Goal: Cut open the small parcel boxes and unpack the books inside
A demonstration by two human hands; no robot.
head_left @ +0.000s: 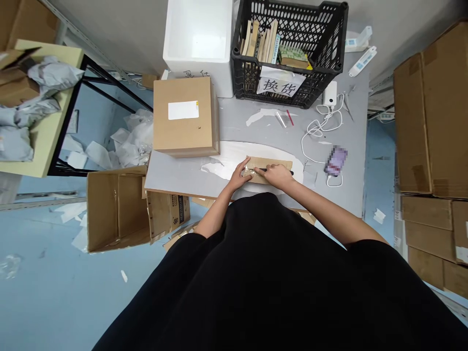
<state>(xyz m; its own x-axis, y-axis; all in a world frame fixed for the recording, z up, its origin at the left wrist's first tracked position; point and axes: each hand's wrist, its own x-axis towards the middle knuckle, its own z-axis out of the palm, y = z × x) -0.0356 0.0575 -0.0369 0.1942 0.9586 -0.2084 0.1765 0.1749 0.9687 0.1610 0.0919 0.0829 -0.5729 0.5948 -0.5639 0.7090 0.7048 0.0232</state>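
A flat brown rectangular piece (272,162), like cardboard or a thin package, lies on a white oval sheet (234,151) at the table's front edge. At its left end, my left hand (238,176) rests with thumb and fingers spread apart, beside a shiny, clear patch (249,169) that looks like plastic or tape. My right hand (277,175) is closed around a slim black tool (292,172), index finger stretched along it toward the left hand. Whether the tool is a knife or a pen is too small to tell.
A closed cardboard box (183,134) stands on the table's left, before a white foam box (199,34). Behind is a black crate (288,92) of books. A phone (336,161) and white cable (310,131) lie right. An open carton (133,212) stands below left.
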